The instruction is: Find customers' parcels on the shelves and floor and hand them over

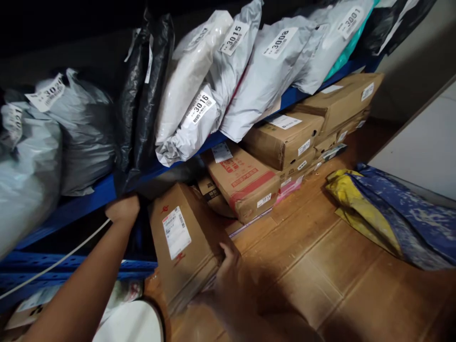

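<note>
A brown cardboard box [203, 223] with a white shipping label stands tilted under the shelf. My right hand [228, 270] grips its near lower edge, with a finger or thumb over the corner and the rest blurred or hidden beneath. My left hand [123, 207] is at the blue shelf beam [107, 190], left of the box and just below a black plastic parcel [153, 95]. The left fingers are hidden there, so I cannot see what they touch. Right behind the box lies a carton with red print [245, 180].
Grey and white bagged parcels [274, 61] with number labels fill the shelf above. Several stacked cartons [288, 133] run along beneath it. A blue and yellow sack [392, 209] lies right, a round white object [131, 323] at bottom left, and a pale cord [57, 261] crosses left.
</note>
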